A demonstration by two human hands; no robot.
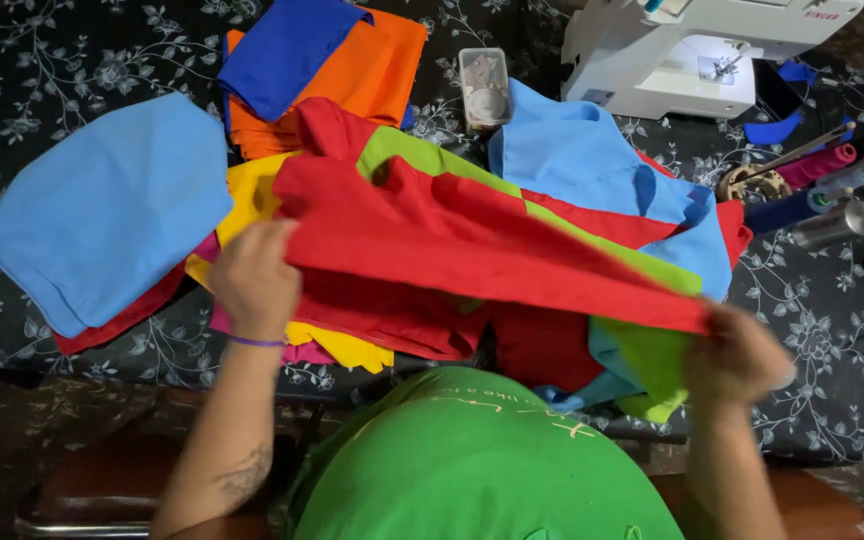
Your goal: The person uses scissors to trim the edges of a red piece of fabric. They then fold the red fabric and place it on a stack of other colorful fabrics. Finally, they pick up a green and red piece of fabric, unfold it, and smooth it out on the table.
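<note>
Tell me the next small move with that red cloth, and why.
Probably lay it flat. The left hand and right hand hold the red cloth stretched in the air by its two ends, above a heap of coloured pieces, with the sewing machine off to the right.
</note>
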